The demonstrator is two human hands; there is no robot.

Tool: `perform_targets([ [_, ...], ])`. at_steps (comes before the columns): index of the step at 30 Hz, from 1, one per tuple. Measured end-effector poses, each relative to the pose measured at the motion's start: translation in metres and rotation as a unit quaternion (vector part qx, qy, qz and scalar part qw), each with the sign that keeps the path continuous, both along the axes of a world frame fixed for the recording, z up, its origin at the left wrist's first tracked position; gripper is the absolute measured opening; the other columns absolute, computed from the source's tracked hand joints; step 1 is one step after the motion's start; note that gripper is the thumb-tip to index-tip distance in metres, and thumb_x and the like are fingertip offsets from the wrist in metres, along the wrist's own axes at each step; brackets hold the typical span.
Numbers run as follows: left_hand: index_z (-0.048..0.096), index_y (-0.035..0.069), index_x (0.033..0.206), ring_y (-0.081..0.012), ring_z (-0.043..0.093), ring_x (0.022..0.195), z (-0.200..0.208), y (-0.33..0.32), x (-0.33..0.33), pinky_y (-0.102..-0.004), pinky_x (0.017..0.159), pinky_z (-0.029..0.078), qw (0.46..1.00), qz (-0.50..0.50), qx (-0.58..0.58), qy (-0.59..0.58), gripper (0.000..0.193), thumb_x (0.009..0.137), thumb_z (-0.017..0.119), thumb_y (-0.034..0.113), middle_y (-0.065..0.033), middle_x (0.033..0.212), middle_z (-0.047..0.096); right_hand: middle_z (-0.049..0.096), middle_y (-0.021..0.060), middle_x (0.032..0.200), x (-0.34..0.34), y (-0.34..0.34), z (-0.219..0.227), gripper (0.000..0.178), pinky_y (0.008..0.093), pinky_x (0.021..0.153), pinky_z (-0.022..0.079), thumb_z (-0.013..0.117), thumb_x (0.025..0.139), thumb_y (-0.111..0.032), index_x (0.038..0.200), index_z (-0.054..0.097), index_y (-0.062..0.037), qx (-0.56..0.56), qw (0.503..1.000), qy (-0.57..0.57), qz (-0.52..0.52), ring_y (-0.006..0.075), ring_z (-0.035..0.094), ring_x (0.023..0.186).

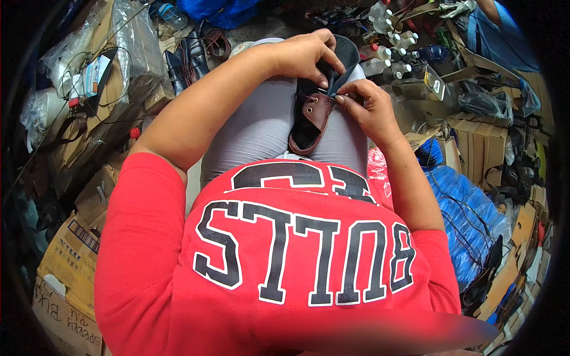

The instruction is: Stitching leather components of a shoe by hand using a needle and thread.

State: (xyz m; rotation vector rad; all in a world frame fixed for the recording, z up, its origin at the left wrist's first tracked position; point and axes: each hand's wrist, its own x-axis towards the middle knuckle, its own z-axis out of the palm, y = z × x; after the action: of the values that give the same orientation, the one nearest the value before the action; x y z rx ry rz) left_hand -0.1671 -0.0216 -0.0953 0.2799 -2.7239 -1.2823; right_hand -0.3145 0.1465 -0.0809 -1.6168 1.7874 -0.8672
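A brown leather shoe (317, 113) with lace eyelets and a dark inside lies across my lap, its heel toward me. At its far end a black, sole-shaped piece (347, 54) stands out beyond the leather. My left hand (309, 54) reaches over the shoe's front, thumb and fingertips closed by the tongue; a small pale thing shows there, too small to name. Against the shoe's right side, my right hand (369, 107) pinches at the edge with thumb and forefinger, where the leather meets the black piece. The shoe's underside is hidden.
Several small bottles (386, 53) with white and red caps stand beyond my right hand. Black shoes (193, 54) lie at the far left. Cardboard boxes (71, 261) and plastic-wrapped items crowd the left. A blue plastic bundle (460, 207) and more cardboard (478, 139) are on the right.
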Motion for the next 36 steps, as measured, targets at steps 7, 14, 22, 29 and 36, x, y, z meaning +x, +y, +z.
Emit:
perform_targets([
  [7,0.064,0.006,0.095,-0.0271,0.056,0.090,0.012,0.008,0.079,-0.0340,0.081,0.047,0.990,0.111,-0.088,-0.020,0.028,0.069,0.075,0.010,-0.0109,0.109,0.052,0.061,0.0101,0.074,0.002,0.008,0.013,0.016,0.0311,0.059,0.047,0.066,0.077,-0.003,0.091,0.071,-0.0080,-0.037,0.998,0.042,0.022,0.0230,0.060,0.064],
  [14,0.058,0.004,0.095,-0.0294,0.056,0.091,0.017,-0.021,0.107,-0.0356,0.079,0.045,0.914,0.327,-0.205,-0.125,0.011,0.084,0.054,0.002,-0.0124,0.096,0.054,0.058,0.0046,0.077,0.016,0.025,0.009,0.030,0.0370,0.076,0.040,0.065,0.075,-0.006,0.104,0.068,-0.0159,-0.083,0.972,0.215,0.035,0.0212,0.057,0.073],
  [22,0.067,0.006,0.094,-0.0186,0.056,0.072,0.015,0.049,0.094,-0.0311,0.070,0.048,0.968,0.243,-0.016,0.062,0.028,0.077,0.052,-0.010,-0.0067,0.087,0.054,0.056,0.0019,0.081,0.025,0.036,0.003,0.039,0.0383,0.080,0.035,0.065,0.074,-0.008,0.111,0.065,-0.0207,-0.085,0.958,0.274,0.019,0.0195,0.055,0.080],
  [29,0.071,0.013,0.086,-0.0217,0.054,0.078,-0.002,0.052,0.065,-0.0324,0.063,0.040,0.928,0.220,-0.281,0.105,0.016,0.071,0.071,0.007,-0.0040,0.075,0.054,0.058,0.0026,0.078,-0.001,0.020,0.001,0.033,0.0369,0.080,0.035,0.061,0.073,-0.005,0.100,0.071,-0.0225,-0.021,0.988,0.148,0.038,0.0209,0.054,0.079],
  [36,0.074,0.020,0.088,-0.0206,0.049,0.070,-0.014,0.047,0.055,-0.0344,0.064,0.037,0.967,0.167,-0.145,0.125,0.019,0.071,0.072,0.012,-0.0021,0.069,0.049,0.057,0.0002,0.075,-0.025,0.000,-0.002,0.038,0.0305,0.077,0.041,0.058,0.072,-0.001,0.098,0.073,-0.0242,0.030,0.991,0.091,0.090,0.0179,0.053,0.080],
])
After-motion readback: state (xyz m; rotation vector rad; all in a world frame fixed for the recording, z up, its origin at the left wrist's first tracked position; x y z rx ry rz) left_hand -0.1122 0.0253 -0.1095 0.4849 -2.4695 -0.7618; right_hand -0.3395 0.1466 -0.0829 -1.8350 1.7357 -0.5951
